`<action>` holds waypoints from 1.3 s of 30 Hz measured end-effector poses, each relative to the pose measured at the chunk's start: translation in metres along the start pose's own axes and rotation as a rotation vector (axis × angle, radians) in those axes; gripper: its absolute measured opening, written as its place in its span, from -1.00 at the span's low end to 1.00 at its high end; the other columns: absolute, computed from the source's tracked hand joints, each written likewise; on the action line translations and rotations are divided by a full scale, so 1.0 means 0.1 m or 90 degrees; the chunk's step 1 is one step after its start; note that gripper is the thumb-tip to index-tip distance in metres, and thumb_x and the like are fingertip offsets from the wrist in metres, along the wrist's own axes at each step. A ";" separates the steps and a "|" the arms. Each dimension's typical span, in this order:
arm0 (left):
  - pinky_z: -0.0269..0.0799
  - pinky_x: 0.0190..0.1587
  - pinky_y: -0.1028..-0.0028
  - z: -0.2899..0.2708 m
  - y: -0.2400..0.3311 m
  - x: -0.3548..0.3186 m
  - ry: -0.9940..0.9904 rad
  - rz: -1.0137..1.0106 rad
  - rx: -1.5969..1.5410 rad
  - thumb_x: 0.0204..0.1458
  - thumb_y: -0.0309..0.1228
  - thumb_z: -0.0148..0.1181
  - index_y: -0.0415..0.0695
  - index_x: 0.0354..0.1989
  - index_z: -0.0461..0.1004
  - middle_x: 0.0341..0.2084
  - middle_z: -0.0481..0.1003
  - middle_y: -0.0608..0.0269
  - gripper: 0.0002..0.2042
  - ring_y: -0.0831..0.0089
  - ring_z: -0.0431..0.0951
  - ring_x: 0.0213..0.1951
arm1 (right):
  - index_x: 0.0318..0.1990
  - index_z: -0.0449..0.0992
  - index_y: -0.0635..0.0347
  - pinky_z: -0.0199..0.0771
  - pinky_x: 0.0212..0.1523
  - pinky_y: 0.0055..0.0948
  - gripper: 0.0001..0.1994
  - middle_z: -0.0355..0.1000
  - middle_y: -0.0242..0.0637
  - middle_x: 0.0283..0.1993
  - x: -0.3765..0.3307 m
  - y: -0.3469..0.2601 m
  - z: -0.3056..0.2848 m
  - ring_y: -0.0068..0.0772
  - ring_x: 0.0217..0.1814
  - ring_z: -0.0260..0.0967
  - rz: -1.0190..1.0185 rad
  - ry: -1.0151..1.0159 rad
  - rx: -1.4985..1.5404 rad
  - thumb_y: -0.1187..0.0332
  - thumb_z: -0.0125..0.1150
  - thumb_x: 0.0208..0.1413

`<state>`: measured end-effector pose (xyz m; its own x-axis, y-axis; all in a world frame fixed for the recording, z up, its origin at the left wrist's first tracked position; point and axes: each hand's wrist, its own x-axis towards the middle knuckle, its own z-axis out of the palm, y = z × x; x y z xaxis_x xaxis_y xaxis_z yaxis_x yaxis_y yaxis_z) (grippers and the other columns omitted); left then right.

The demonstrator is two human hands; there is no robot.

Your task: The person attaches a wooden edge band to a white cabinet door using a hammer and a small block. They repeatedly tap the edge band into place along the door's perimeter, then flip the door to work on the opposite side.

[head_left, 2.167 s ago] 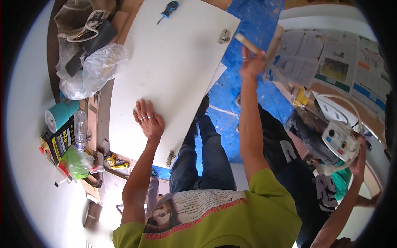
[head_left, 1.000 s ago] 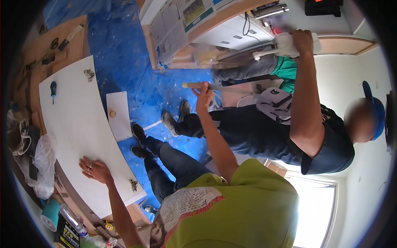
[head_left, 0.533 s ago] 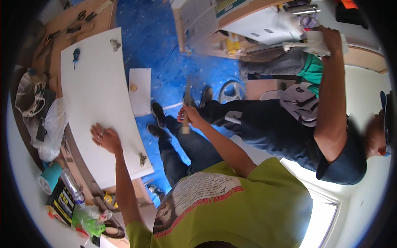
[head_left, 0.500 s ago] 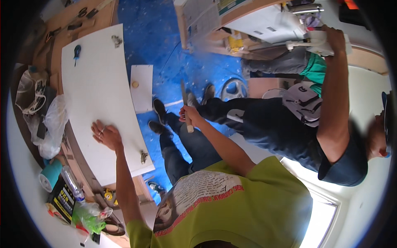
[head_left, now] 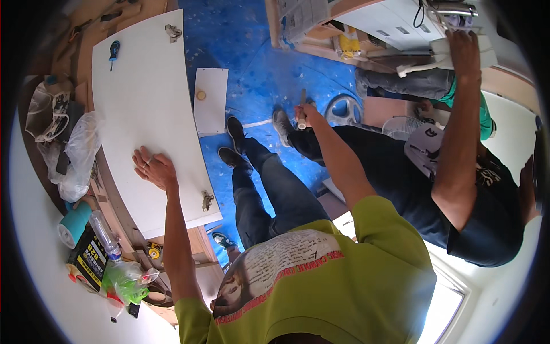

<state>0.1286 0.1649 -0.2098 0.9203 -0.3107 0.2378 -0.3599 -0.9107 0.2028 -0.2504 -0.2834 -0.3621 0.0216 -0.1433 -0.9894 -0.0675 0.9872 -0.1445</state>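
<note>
My left hand [head_left: 156, 167] lies flat, fingers spread, on a long white panel [head_left: 140, 103] atop the workbench. Metal cabinet hinges show near two of its corners: one at the far end [head_left: 173, 33], the other at the near end [head_left: 207, 200]. A blue and black screwdriver [head_left: 114, 51] rests toward the far left of the panel. Off to the right, over the floor, my right hand [head_left: 310, 114] is closed round a wooden-handled tool with a long narrow blade [head_left: 303, 96]. Its blade points away from me, foreshortened, so I cannot tell whether it is a file or a chisel.
Left of the panel are plastic bags [head_left: 80, 152], a teal roll [head_left: 74, 225], a bottle [head_left: 106, 234] and a tape measure [head_left: 154, 250]. A smaller white board [head_left: 216, 114] lies on the blue floor. At right, a co-worker holds a white object [head_left: 487, 51]; a fan [head_left: 401, 126] stands behind.
My right hand has moved up and to the right with the tool, whose blade now looks foreshortened. The view has shifted slightly. My left hand stays flat on the panel.
</note>
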 end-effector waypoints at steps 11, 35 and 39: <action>-0.09 0.39 0.01 0.00 -0.04 -0.04 0.012 -0.004 0.013 0.18 -0.27 -0.15 -0.05 0.28 0.27 0.33 0.19 0.14 -0.53 0.20 0.08 0.40 | -0.43 0.40 0.13 0.21 -0.73 -0.41 -0.78 0.24 -0.39 -0.64 -1.61 2.04 1.20 -0.48 -0.73 0.17 -0.131 -0.110 -0.284 0.20 0.17 0.10; 0.43 0.01 0.30 -0.58 0.83 -0.92 -0.283 -0.090 -0.679 0.17 -0.41 0.11 -0.19 0.08 0.44 -0.04 0.51 -0.03 -0.69 0.22 0.53 -0.04 | -0.09 0.42 0.05 0.34 -0.70 -0.55 -0.72 0.33 -0.41 -0.55 -2.75 1.87 1.75 -0.59 -0.66 0.29 -0.433 -0.348 -0.428 0.06 0.08 0.29; 0.46 -0.09 0.43 -1.41 1.78 -0.81 -0.420 -0.211 -0.831 0.27 -0.22 0.01 -0.40 0.11 0.34 -0.21 0.55 0.03 -0.56 0.42 0.55 -0.13 | 0.24 0.29 0.13 0.44 -0.26 -0.52 -0.60 0.42 -0.33 -0.29 -3.05 1.69 2.07 -0.52 -0.27 0.37 -0.454 -0.448 -0.369 0.14 -0.08 0.37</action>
<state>-0.0316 0.0664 -0.0589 0.7591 -0.5324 -0.3746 0.3206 -0.1951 0.9269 -0.0616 -0.0586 -0.0828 0.7776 -0.4041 -0.4817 -0.2597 0.4912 -0.8314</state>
